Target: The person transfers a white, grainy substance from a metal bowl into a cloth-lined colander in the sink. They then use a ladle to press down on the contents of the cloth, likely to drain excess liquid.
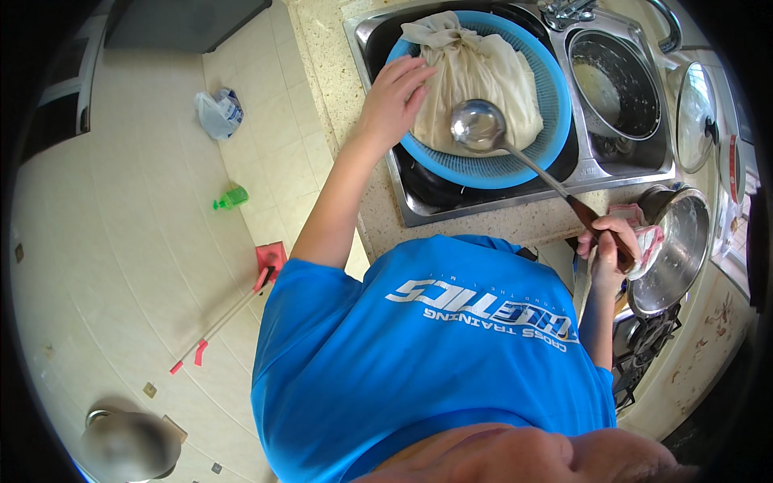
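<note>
A blue plastic colander basket (558,115) rests over the left bowl of a steel double sink (423,211). In it lies a full, off-white cloth bag (483,72), its top gathered into a twist. My left hand (398,90) lies at the bag's near-left side, fingers apart, holding nothing. At the right, my right hand (610,244) grips the brown handle of a steel ladle (479,125). The ladle's bowl is over the lower part of the bag, its rounded underside up; whether it presses on the cloth I cannot tell.
A dark pot (649,105) with whitish residue stands in the right sink bowl below the faucet (564,13). To the right are a glass lid (694,118), a large steel pot (682,265), a red-and-white cloth (649,241) and a gas stove (640,350).
</note>
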Action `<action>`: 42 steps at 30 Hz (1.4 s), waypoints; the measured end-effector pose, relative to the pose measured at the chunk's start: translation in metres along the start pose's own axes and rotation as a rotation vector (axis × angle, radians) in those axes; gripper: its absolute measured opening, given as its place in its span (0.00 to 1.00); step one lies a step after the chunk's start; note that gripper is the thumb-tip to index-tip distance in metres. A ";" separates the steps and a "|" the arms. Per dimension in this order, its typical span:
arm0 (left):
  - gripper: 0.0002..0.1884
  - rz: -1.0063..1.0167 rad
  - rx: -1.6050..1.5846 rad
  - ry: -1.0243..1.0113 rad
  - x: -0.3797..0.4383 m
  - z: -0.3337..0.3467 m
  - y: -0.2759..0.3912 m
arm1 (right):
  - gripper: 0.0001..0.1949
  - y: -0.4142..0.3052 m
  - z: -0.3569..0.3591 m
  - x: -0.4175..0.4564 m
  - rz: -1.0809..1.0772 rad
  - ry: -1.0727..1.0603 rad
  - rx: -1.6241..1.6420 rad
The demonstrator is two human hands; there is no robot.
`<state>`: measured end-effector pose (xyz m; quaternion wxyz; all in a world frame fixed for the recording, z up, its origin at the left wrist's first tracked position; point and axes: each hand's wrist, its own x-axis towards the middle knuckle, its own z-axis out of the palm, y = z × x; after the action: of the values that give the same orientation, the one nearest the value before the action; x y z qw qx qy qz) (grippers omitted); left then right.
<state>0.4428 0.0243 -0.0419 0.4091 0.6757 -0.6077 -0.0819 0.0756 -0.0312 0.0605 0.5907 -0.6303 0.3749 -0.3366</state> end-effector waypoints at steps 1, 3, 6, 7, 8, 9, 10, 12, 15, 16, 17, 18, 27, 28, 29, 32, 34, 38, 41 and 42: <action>0.16 0.069 0.060 0.007 0.009 0.007 -0.003 | 0.08 -0.002 -0.005 -0.001 0.000 0.020 0.017; 0.17 0.214 0.176 0.021 0.030 0.024 -0.008 | 0.09 -0.004 -0.014 -0.005 -0.027 0.016 -0.036; 0.20 0.233 0.265 -0.112 0.057 0.047 0.001 | 0.08 -0.002 -0.019 -0.010 -0.007 0.060 -0.032; 0.22 0.223 0.310 -0.168 0.062 0.057 -0.005 | 0.07 0.002 -0.019 -0.011 0.009 0.075 -0.039; 0.24 0.214 0.356 -0.225 0.066 0.069 -0.015 | 0.07 0.005 -0.019 -0.012 0.025 0.090 -0.046; 0.25 0.205 0.402 -0.285 0.071 0.075 -0.020 | 0.07 0.009 -0.018 -0.012 0.028 0.099 -0.054; 0.26 0.196 0.441 -0.322 0.072 0.079 -0.025 | 0.07 0.013 -0.018 -0.014 0.028 0.103 -0.029; 0.27 0.177 0.518 -0.400 0.073 0.084 -0.034 | 0.06 0.018 -0.018 -0.015 0.032 0.107 -0.012; 0.27 0.210 0.515 -0.390 0.069 0.090 -0.046 | 0.06 0.020 -0.018 -0.015 0.042 0.105 -0.036; 0.27 0.215 0.513 -0.392 0.069 0.092 -0.048 | 0.06 0.020 -0.018 -0.015 0.047 0.102 -0.045; 0.27 0.218 0.512 -0.395 0.068 0.093 -0.050 | 0.06 0.021 -0.018 -0.015 0.052 0.098 -0.054; 0.27 0.220 0.511 -0.393 0.069 0.093 -0.050 | 0.05 0.021 -0.018 -0.014 0.062 0.098 -0.064; 0.26 0.246 0.508 -0.383 0.071 0.091 -0.051 | 0.05 0.020 -0.018 -0.011 0.091 0.049 -0.144; 0.26 0.245 0.508 -0.387 0.071 0.090 -0.050 | 0.05 0.020 -0.017 -0.011 0.080 0.033 -0.152; 0.26 0.243 0.508 -0.392 0.071 0.089 -0.050 | 0.05 0.020 -0.017 -0.011 0.069 0.018 -0.160; 0.27 0.232 0.500 -0.384 0.069 0.091 -0.050 | 0.05 0.022 -0.017 -0.010 0.060 0.019 -0.163; 0.27 0.225 0.499 -0.383 0.070 0.091 -0.050 | 0.05 0.026 -0.018 -0.011 0.059 0.010 -0.177; 0.26 0.218 0.500 -0.392 0.071 0.089 -0.047 | 0.04 0.027 -0.016 -0.011 0.067 0.011 -0.170; 0.26 0.233 0.515 -0.389 0.071 0.089 -0.048 | 0.05 0.030 -0.017 -0.011 0.050 0.003 -0.154; 0.26 0.243 0.525 -0.388 0.073 0.088 -0.047 | 0.05 0.033 -0.019 -0.011 0.061 0.024 -0.102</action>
<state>0.4426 -0.0839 -0.1020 0.1048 0.6526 -0.7504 -0.0006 0.0517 -0.0317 0.0297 0.5633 -0.6436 0.4177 -0.3066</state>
